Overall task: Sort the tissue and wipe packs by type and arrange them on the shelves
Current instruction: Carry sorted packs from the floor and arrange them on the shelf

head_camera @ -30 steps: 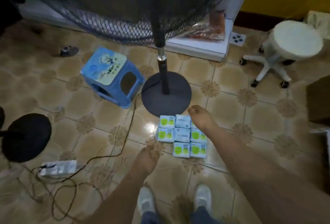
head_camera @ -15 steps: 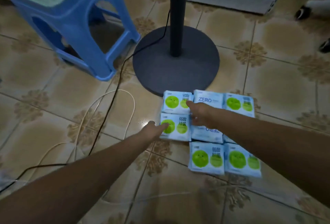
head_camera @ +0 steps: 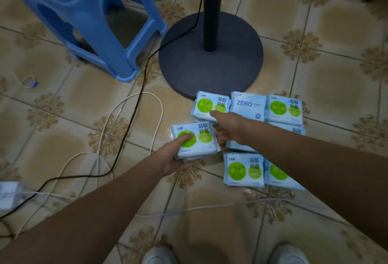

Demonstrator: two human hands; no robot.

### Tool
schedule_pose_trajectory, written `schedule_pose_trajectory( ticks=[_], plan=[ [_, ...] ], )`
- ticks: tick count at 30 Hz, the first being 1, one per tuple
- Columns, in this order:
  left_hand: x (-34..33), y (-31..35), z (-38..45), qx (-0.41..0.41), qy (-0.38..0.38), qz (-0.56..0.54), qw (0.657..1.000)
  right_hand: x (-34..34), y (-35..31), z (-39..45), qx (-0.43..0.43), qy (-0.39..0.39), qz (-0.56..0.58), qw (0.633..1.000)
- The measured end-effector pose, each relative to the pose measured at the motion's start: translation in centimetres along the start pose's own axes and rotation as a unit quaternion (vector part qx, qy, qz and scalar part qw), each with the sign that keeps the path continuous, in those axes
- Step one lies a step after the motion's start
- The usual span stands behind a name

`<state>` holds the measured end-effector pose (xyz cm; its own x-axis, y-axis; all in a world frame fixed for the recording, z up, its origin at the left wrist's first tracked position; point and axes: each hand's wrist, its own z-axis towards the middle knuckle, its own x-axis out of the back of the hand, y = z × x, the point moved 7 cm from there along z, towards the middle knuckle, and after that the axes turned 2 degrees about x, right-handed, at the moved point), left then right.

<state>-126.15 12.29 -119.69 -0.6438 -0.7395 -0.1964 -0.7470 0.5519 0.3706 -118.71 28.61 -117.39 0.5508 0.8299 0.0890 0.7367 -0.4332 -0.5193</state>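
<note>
Left hand [head_camera: 172, 158] grips a green-circle pack [head_camera: 194, 139], thumb curled over its top face, fingers under it; pack sits tilted, just in front-left of the fan base [head_camera: 210, 62] and apart from the rest of the group. It looks like more than one pack stacked in that grip, edges blurred, can't count.

Right hand [head_camera: 231, 127] reaches forward, fingers extended and relaxed, index tip touching the near edge of another green-circle pack [head_camera: 211, 105] that lies against the fan base's near rim. Not gripping anything.

Rest of the packs on the tiled floor [head_camera: 336, 74], all on the near side of the fan base: a pale blue ZERO pack [head_camera: 247, 106] just right of the touched one, a third green-circle pack [head_camera: 283, 108] right of that, two more green-circle packs [head_camera: 243, 169] nearer the person, side by side, right one partly hidden by the right forearm. Packs under the right hand mostly hidden.

Blue plastic stool [head_camera: 84, 17] left of the fan base. Black cable [head_camera: 134, 104] runs from the fan base toward the left; white cable [head_camera: 105, 127] loops beside it. Fan pole [head_camera: 211, 9] rises from the base's centre. Two white shoes [head_camera: 159, 255] at the bottom edge.
</note>
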Motion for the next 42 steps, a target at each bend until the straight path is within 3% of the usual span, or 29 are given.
schedule_pose_trajectory(
  ticks=[3, 7, 10, 14, 17, 27, 33, 37, 42],
  plan=[
    [-0.6, 0.9, -6.3, 0.001, 0.008, -0.029, 1.000, -0.4, -0.8, -4.9, 0.013, 0.019, -0.053, 0.998],
    [-3.5, 3.6, -15.4, 0.003, -0.007, -0.051, 0.999, -0.5, -3.5, -14.8, -0.011, -0.005, 0.050, 0.999],
    [-6.9, 7.4, -23.3, -0.014, -0.028, -0.062, 0.998, 2.1, -6.7, -22.4, -0.029, 0.027, 0.105, 0.994],
    [-12.9, 14.4, -34.9, -0.068, -0.057, 0.026, 0.996, 7.2, -13.5, -33.5, -0.019, 0.058, 0.132, 0.989],
    [-18.4, 20.0, -45.0, -0.136, -0.067, 0.108, 0.983, 11.2, -19.4, -43.3, 0.020, 0.067, 0.194, 0.978],
    [-32.4, 30.6, -73.0, -0.288, -0.055, 0.119, 0.948, 22.6, -34.2, -72.1, 0.228, 0.117, 0.236, 0.937],
    [-37.4, 34.0, -81.6, -0.371, -0.056, 0.093, 0.922, 25.3, -39.4, -81.5, 0.324, 0.126, 0.237, 0.907],
    [-41.2, 35.9, -85.4, -0.412, -0.115, 0.145, 0.892, 26.8, -40.3, -86.6, 0.381, 0.136, 0.214, 0.889],
    [-46.4, 37.1, -88.6, -0.435, -0.200, 0.237, 0.846, 29.9, -38.7, -92.3, 0.406, 0.209, 0.283, 0.844]
  ],
)
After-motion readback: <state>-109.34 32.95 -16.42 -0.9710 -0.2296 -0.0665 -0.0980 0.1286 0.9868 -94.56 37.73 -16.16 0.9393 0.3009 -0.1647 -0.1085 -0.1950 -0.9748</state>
